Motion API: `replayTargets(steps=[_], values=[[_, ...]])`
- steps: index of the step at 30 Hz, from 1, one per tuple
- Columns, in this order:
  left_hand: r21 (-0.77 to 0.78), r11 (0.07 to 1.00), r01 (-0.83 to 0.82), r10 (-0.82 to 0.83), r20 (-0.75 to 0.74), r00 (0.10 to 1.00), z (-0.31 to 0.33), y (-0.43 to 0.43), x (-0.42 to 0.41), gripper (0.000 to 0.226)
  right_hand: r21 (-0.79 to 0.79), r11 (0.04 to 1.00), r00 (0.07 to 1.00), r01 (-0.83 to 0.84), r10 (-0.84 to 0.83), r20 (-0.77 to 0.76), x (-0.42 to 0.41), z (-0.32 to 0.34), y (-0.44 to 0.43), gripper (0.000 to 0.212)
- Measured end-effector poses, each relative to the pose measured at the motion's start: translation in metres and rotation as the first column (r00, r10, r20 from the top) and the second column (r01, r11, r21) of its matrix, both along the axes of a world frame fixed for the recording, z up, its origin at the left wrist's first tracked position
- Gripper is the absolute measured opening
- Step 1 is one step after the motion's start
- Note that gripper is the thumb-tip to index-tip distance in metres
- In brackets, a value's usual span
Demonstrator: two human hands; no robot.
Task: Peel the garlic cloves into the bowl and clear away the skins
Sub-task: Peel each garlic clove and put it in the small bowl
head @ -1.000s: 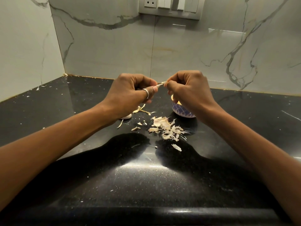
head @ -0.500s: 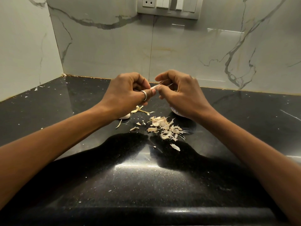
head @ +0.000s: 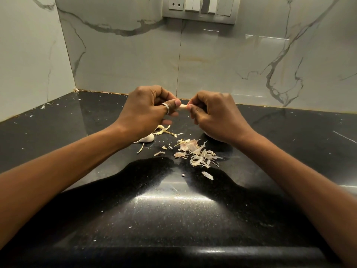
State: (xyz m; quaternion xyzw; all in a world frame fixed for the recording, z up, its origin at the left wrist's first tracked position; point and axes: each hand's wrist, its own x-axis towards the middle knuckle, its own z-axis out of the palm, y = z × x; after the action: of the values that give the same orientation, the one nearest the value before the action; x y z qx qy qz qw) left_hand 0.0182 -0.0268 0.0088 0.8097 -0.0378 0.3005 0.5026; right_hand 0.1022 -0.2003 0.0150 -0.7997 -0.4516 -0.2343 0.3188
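Both hands are raised above the black table [head: 173,213]. The left hand [head: 148,111], with a ring [head: 166,108] on one finger, and the right hand [head: 216,117] each keep a narrow grip on one garlic clove [head: 182,107], pinching it by opposite ends between thumb and curled fingers. Below them a loose pile of skins [head: 196,154] lies on the table, with stray flakes around it. A second, unpeeled clove [head: 146,139] rests on the table just under the left wrist.
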Motion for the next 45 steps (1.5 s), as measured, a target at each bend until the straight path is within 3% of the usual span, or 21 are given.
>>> replayTargets(steps=[5, 8, 15, 20, 23, 27, 31, 36, 45], values=[[-0.065, 0.995, -0.076, 0.079, 0.043, 0.996, 0.004, 0.003, -0.001, 0.025, 0.007, 0.999, 0.999, 0.035, -0.035, 0.022, 0.002, -0.001, 0.0, 0.009], [-0.098, 0.989, -0.107, 0.113, 0.053, 0.992, 0.004, 0.003, 0.0, 0.016, 0.037, 0.997, 0.998, 0.061, -0.061, 0.002, 0.003, 0.0, 0.0, 0.012], [-0.176, 0.982, 0.073, -0.088, -0.079, 0.993, 0.001, -0.004, -0.001, 0.022, 0.083, 0.996, 0.99, 0.041, -0.029, -0.137, -0.001, 0.002, 0.002, 0.012], [-0.323, 0.938, 0.122, -0.148, -0.059, 0.987, 0.001, -0.006, 0.0, 0.02, 0.049, 0.999, 0.98, -0.003, 0.013, -0.198, -0.005, 0.001, 0.003, 0.012], [-0.325, 0.936, 0.133, -0.157, -0.047, 0.986, 0.0, -0.007, 0.0, 0.022, 0.006, 0.999, 0.984, -0.036, 0.036, -0.176, -0.009, 0.0, 0.004, 0.011], [-0.234, 0.965, 0.115, -0.125, -0.028, 0.992, -0.003, -0.005, 0.0, 0.021, -0.02, 0.998, 0.988, -0.058, 0.054, -0.141, -0.01, -0.002, 0.004, 0.011], [-0.016, 1.0, 0.009, -0.008, 0.046, 0.999, -0.004, -0.002, 0.001, 0.022, 0.055, 0.998, 0.994, 0.006, 0.0, -0.108, -0.006, -0.001, 0.003, 0.013], [0.176, 0.983, -0.046, 0.023, 0.13, 0.991, -0.005, -0.004, -0.002, 0.022, 0.179, 0.982, 0.942, -0.063, 0.118, -0.314, -0.006, 0.003, 0.002, 0.011], [0.373, 0.916, -0.146, 0.058, 0.235, 0.97, -0.011, 0.003, 0.004, 0.024, 0.192, 0.974, 0.898, -0.118, 0.187, -0.398, -0.006, 0.004, 0.0, 0.013]])
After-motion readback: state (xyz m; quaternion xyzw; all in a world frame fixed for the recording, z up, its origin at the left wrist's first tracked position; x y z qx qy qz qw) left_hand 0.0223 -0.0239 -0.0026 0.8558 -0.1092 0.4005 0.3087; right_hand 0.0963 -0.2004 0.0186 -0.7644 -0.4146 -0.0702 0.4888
